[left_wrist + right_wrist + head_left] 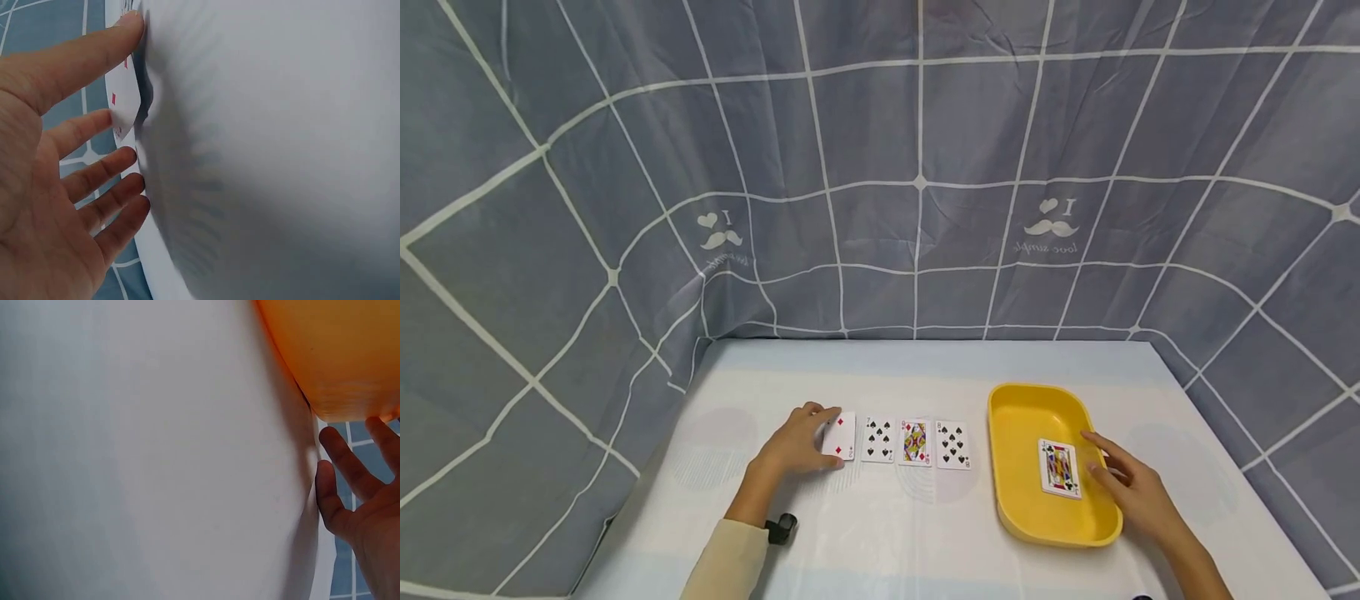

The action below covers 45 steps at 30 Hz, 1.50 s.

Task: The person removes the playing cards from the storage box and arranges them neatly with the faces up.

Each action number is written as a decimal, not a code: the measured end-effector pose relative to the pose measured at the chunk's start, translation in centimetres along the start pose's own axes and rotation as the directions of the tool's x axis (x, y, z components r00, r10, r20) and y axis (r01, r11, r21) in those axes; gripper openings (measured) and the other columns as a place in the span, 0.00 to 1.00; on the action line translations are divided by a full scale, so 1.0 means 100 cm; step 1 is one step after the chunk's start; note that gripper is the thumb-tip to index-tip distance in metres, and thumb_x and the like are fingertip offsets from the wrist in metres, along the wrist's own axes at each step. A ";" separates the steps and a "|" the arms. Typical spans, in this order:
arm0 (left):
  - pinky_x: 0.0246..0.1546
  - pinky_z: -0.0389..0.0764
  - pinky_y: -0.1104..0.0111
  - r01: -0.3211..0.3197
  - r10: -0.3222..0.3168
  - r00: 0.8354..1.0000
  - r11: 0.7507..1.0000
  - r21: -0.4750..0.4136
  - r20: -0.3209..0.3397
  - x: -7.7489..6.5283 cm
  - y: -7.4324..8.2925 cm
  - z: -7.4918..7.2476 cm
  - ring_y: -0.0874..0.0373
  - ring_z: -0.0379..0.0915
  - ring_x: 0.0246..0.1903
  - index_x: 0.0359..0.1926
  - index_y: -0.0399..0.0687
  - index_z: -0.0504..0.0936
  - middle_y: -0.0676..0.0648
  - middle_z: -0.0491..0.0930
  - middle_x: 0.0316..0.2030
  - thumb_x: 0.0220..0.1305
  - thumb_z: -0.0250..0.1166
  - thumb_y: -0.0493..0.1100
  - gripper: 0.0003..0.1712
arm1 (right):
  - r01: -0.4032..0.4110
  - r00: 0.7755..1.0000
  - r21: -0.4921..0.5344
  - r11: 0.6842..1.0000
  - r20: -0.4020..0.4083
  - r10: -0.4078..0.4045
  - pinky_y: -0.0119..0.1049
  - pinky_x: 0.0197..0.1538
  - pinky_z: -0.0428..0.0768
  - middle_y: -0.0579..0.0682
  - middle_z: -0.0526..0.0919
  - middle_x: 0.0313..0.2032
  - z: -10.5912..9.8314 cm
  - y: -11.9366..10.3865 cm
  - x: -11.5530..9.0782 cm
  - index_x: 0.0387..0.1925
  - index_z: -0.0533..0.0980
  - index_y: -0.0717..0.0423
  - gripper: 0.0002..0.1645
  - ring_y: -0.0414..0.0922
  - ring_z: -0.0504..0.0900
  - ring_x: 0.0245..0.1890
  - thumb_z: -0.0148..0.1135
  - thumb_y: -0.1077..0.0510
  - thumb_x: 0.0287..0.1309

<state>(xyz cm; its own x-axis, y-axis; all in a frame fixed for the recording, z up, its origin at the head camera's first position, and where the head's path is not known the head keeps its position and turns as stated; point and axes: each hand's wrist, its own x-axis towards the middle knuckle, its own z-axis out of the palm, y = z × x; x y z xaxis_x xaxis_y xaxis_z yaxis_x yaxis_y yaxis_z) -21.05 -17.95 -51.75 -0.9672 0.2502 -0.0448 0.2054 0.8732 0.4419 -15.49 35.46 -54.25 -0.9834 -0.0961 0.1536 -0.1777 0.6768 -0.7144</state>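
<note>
At the left end of a row of playing cards, my left hand holds the two of diamonds by its edges, index finger at the far edge and thumb at the near one. In the left wrist view the card lies between thumb and index finger, the other fingers spread loosely. My right hand rests at the right rim of a yellow tray, index fingertip and thumb on the rim. Its lower fingers extend beside the tray's outer wall in the right wrist view. Inside the tray lies a jack, face up on a small stack.
Right of the two of diamonds lie the seven of spades, a red face card and the eight of spades, face up with narrow gaps. The white table ends at a grey checked curtain behind and at both sides.
</note>
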 end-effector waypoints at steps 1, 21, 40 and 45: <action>0.55 0.75 0.50 0.000 0.000 1.000 1.000 0.010 0.005 0.001 0.000 0.001 0.48 0.63 0.62 0.68 0.55 0.70 0.46 0.68 0.62 0.42 0.79 0.58 0.50 | 0.001 1.000 0.004 1.000 0.000 -0.001 0.25 0.39 0.79 0.58 0.76 0.58 0.000 0.000 0.000 0.68 0.67 0.45 0.28 0.23 0.73 0.42 0.54 0.50 0.70; 0.56 0.73 0.50 -0.014 0.004 0.997 0.993 0.119 0.081 0.019 0.004 0.005 0.46 0.62 0.60 0.71 0.59 0.65 0.46 0.66 0.62 0.42 0.78 0.60 0.54 | -0.035 0.999 -0.017 0.999 -0.018 0.035 0.17 0.43 0.75 0.60 0.74 0.61 -0.004 0.000 -0.005 0.67 0.68 0.48 0.28 0.19 0.71 0.43 0.57 0.50 0.68; 0.60 0.73 0.52 -0.131 0.128 0.991 0.987 -0.088 -0.036 0.017 0.046 0.002 0.55 0.55 0.67 0.76 0.65 0.51 0.52 0.58 0.69 0.52 0.71 0.63 0.55 | -0.030 1.000 -0.019 0.999 -0.002 0.030 0.20 0.48 0.74 0.57 0.71 0.65 0.001 -0.003 0.002 0.69 0.67 0.43 0.28 0.35 0.77 0.50 0.56 0.49 0.69; 0.61 0.73 0.54 -0.266 0.260 0.964 0.958 -0.107 -0.059 0.029 0.078 0.009 0.55 0.56 0.68 0.76 0.60 0.52 0.52 0.60 0.68 0.55 0.69 0.61 0.52 | -0.025 1.000 -0.014 1.000 -0.003 0.025 0.18 0.47 0.73 0.58 0.71 0.65 0.003 -0.002 0.000 0.68 0.67 0.44 0.29 0.22 0.71 0.46 0.56 0.49 0.68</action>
<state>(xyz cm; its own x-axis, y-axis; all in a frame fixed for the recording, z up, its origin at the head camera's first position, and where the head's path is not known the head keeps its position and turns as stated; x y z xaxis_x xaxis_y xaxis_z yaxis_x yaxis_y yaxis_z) -22.10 -10.01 -49.22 -0.8874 0.4438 0.1248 0.4376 0.7254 0.5314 -15.51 35.13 -54.32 -0.9874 -0.0775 0.1378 -0.1530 0.6893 -0.7082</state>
